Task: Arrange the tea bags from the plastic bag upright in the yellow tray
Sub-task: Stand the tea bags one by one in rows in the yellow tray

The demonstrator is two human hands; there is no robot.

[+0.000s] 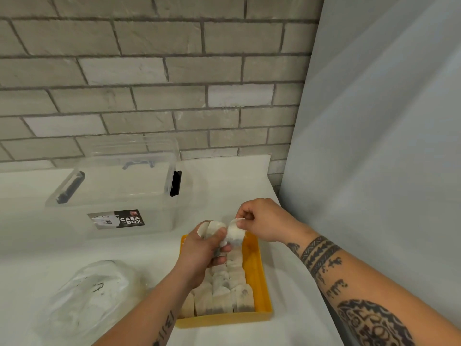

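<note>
The yellow tray (259, 275) lies on the white table in front of me, with several white tea bags (224, 293) standing upright in rows in its near half. Above the tray's far end, my left hand (199, 253) grips a small bunch of tea bags (212, 227). My right hand (264, 221) pinches the top of one tea bag (235, 236) that hangs beside that bunch. The clear plastic bag (87, 293) lies crumpled on the table at the lower left, with some white tea bags dimly visible inside.
A clear plastic storage box (119, 196) with black latches and a "CASA BOX" label stands behind the tray to the left. A grey brick wall runs along the back. A pale panel (374, 146) closes off the right side, next to the table's edge.
</note>
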